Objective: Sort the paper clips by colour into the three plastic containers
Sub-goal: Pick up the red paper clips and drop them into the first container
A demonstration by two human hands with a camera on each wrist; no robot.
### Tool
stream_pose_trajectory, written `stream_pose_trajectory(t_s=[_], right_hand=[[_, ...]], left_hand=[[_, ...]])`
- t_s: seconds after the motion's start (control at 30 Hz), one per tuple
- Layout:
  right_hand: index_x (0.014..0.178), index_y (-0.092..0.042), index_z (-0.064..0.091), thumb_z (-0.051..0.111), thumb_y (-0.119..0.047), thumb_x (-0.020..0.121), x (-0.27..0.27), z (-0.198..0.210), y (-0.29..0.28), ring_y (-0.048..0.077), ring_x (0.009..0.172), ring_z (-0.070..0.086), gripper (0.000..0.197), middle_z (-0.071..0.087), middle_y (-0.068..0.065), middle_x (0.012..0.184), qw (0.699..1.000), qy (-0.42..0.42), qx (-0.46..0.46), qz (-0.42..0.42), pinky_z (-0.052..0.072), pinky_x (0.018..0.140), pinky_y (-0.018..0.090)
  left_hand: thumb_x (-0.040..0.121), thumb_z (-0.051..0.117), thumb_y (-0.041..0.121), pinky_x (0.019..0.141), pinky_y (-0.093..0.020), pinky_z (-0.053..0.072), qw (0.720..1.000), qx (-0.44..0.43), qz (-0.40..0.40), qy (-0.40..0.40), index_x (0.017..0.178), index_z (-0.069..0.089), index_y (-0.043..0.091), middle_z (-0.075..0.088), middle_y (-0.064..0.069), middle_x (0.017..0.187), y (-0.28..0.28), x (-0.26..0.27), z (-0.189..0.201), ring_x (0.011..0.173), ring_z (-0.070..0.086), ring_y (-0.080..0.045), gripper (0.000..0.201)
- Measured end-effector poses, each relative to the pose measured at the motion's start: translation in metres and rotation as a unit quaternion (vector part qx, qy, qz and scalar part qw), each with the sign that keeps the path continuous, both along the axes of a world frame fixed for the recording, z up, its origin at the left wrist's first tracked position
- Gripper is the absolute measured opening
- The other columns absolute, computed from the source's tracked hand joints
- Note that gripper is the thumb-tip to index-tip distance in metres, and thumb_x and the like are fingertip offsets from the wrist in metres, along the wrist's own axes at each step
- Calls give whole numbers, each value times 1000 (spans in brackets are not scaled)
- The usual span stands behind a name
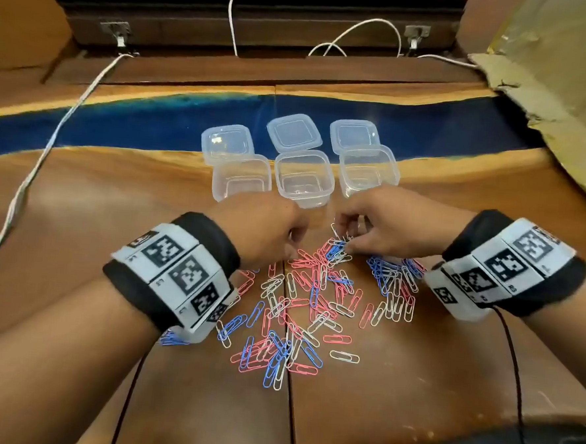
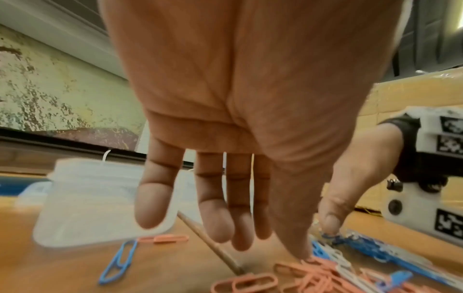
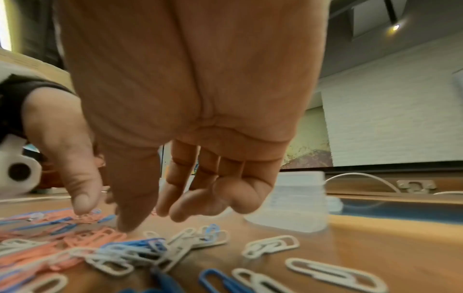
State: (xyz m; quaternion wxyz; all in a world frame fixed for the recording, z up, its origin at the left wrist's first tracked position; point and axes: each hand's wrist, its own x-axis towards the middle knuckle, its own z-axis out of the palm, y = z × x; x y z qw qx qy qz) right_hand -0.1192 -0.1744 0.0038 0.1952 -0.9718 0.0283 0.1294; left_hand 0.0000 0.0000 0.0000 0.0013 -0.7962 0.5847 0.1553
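Observation:
Pink, blue and white paper clips (image 1: 314,302) lie in a loose heap on the wooden table. Behind the heap stand three clear plastic containers, left (image 1: 242,181), middle (image 1: 303,177) and right (image 1: 368,171); all look empty. My left hand (image 1: 292,242) hovers over the heap's far edge with its fingers hanging straight, and its thumb (image 2: 298,249) touches pink clips (image 2: 320,277). My right hand (image 1: 347,235) is beside it, fingers loosely curled and holding nothing in the right wrist view, with its thumb (image 3: 130,218) down among the clips. White clips (image 3: 270,245) lie just in front of it.
Three clear lids (image 1: 294,132) lie behind the containers on a blue resin stripe (image 1: 119,125). A white cable (image 1: 49,145) runs down the left side. Torn cardboard (image 1: 550,83) covers the far right corner. Thin black wires hang from both wristbands.

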Motion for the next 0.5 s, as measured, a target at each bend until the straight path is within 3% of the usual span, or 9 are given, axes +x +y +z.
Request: stream_pose_trajectory(t_s=[0.1,0.2,0.23,0.4,0.5], right_hand=[[92,-27,66,74,-39,78,7,0,9,2,70,55,20,66,-11,84,1000,-10,-9,24,37,56,11],[96,-28,68,74,-47,74,13,-5,24,10,78,62,30,68,-10,86,999,0,-7,44,51,68,32],[96,-28,68,75,-49,73,15,-5,27,10,77,62,32,68,-10,84,999,3,-15,41,52,68,34],[95,-23,68,78,-40,73,19,-10,33,6,66,58,29,67,-10,76,998,16,-40,37,43,57,23],[92,-19,67,76,-28,78,20,-14,35,9,68,59,19,69,-7,78,999,39,-13,29,45,60,22]], left_hand=[[80,68,45,69,-30,44,999,34,-1,-1,92,58,29,60,8,89,-8,-2,-2,84,56,-18,22],[78,69,48,73,-32,49,999,40,1,2,100,64,24,65,5,95,-13,-9,-4,88,60,-18,33],[78,70,48,72,-31,49,999,38,5,1,99,65,24,66,4,95,-13,-9,-5,87,60,-18,32],[83,68,36,63,-25,37,999,25,16,28,92,66,20,61,4,85,-9,-10,-7,78,54,-15,18],[84,66,30,60,-25,39,998,22,22,58,84,64,18,62,3,80,-8,-12,-9,74,55,-15,12]])
